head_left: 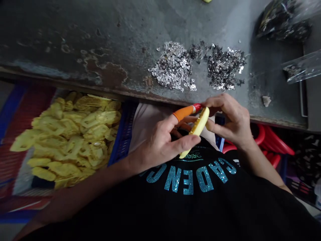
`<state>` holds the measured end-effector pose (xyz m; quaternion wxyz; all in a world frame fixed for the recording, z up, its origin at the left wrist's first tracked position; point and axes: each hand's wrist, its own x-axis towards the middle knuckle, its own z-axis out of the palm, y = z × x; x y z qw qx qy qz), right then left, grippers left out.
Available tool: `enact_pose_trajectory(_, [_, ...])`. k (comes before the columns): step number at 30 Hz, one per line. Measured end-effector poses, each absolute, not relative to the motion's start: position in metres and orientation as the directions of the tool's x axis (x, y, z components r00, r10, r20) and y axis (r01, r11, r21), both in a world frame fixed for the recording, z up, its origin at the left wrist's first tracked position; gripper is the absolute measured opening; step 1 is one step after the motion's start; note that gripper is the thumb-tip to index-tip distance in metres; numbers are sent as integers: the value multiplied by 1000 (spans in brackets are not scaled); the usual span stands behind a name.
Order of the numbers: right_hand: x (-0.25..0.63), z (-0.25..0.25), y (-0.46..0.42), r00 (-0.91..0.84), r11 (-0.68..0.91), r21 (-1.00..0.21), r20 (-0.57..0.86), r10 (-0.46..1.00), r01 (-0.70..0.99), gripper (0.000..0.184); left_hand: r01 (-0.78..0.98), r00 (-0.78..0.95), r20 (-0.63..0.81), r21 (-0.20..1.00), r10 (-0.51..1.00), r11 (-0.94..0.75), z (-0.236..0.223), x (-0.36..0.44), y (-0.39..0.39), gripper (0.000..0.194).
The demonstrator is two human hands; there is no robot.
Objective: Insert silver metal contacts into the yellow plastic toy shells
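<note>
My left hand grips a flat yellow plastic piece edge-on over my lap, thumb under it; its index finger wears an orange rubber finger cot. My right hand pinches the piece's upper end with curled fingers. Both hands meet just below the worn metal table's front edge. Two heaps of tiny metal parts, one silver and one darker, lie on the table just beyond my hands.
A blue crate at my left holds several more yellow plastic pieces. Clear plastic bags of dark parts rest at the table's right. Red plastic stools stand below on the right.
</note>
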<state>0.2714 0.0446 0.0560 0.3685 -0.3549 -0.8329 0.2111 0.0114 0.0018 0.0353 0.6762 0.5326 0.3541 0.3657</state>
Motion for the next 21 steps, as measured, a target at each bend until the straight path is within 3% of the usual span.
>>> enact_pose_trajectory(3, [271,37,39,-343,654,-634,557,756,412,29,31,480,137,984,867,-173,37,7,4,85])
enact_pose_trajectory(6, [270,22,37,-269,683,-594,637,722,425,33,75,497,274,931,823,-356,38,7,10,89])
enact_pose_trajectory(12, [267,14,40,-228,728,-549,711,665,411,40,64,491,397,871,775,-487,35,10,21,82])
enact_pose_trajectory(21, [266,14,46,-251,665,-673,617,746,322,44,164,543,423,794,726,-585,34,-4,29,78])
